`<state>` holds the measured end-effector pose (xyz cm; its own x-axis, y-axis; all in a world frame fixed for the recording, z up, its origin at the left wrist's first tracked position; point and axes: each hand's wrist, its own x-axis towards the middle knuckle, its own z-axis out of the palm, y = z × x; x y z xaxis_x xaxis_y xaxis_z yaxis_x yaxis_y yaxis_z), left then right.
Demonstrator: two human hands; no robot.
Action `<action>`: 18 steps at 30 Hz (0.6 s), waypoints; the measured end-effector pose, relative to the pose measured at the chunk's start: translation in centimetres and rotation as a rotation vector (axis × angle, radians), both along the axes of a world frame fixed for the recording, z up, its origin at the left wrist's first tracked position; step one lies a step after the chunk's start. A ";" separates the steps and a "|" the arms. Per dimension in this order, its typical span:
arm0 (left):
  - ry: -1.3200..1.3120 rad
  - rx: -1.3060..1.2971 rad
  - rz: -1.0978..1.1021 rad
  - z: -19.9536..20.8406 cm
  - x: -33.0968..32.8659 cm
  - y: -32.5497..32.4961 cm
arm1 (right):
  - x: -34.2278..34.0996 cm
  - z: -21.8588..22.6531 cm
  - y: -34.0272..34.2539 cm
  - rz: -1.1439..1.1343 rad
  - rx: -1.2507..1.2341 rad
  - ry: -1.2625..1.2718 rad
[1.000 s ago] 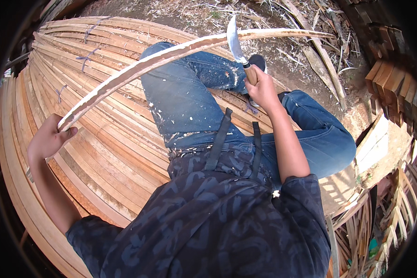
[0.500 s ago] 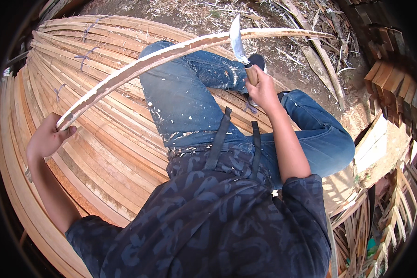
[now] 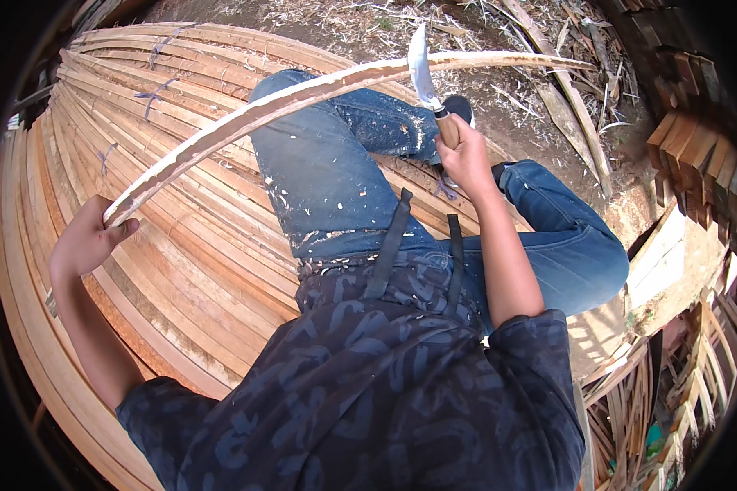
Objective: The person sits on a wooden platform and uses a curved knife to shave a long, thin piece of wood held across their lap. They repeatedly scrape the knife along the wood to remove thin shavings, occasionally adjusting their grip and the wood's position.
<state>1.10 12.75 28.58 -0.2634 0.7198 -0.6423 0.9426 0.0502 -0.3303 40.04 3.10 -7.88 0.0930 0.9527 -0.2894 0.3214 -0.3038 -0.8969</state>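
My left hand is closed round the near end of a long wooden strip, brown on its side face with a pale, rough upper edge. The strip passes over my raised knee and runs out to the right. My right hand grips the wooden handle of a knife with a curved, sickle-like blade. Its blade points up and stands at the far part of the strip, overlapping it in view; whether the edge touches the wood I cannot tell.
I sit on a broad stack of long wooden strips, some tied with thin cords. Shavings litter the dirt ground ahead. Stacked timber stands at the right, with thin slats below it. My jeans carry wood chips.
Almost nothing differs. The strip, both hands and the knife keep their places relative to one another; the whole view has shifted by a few pixels.
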 end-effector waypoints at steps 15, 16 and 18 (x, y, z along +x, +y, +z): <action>-0.044 0.057 -0.043 0.4 0.5 -1.2 | -2.0 3.4 0.1 -0.046 0.113 0.000; -0.047 0.063 -0.041 0.8 0.6 -1.5 | -2.1 3.2 0.5 -0.271 0.032 0.102; -0.066 0.059 -0.046 0.6 0.9 -1.7 | -0.7 2.0 0.6 -0.263 0.044 -0.030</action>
